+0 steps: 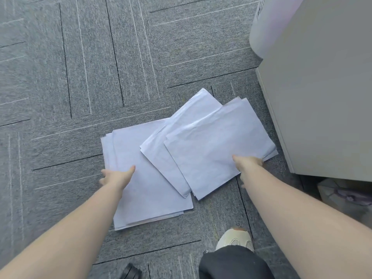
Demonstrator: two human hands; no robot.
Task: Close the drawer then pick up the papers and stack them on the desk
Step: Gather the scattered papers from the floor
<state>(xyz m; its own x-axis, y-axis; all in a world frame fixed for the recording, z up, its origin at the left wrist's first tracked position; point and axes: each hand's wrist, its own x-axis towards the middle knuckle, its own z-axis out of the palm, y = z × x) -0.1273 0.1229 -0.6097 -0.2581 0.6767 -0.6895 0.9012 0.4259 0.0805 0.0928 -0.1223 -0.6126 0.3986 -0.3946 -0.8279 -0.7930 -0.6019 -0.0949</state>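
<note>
Several white papers lie fanned out on the grey carpet in three overlapping piles: a left pile (153, 174), a middle pile (181, 125) and a right pile (217, 141). My left hand (116, 176) grips the left edge of the left pile, thumb on top and fingers under the sheets. At the near right edge of the right pile my right hand (248, 165) holds on, thumb on top and fingers curled beneath. A grey cabinet (322, 87) stands at the right; no open drawer shows on it.
A white round bin (261, 27) stands behind the cabinet at the top right. My shoe (235, 238) and dark trouser leg (231, 262) are at the bottom. A bag-like object (344, 196) lies under the cabinet's near side. A small black object (130, 271) sits at the bottom edge.
</note>
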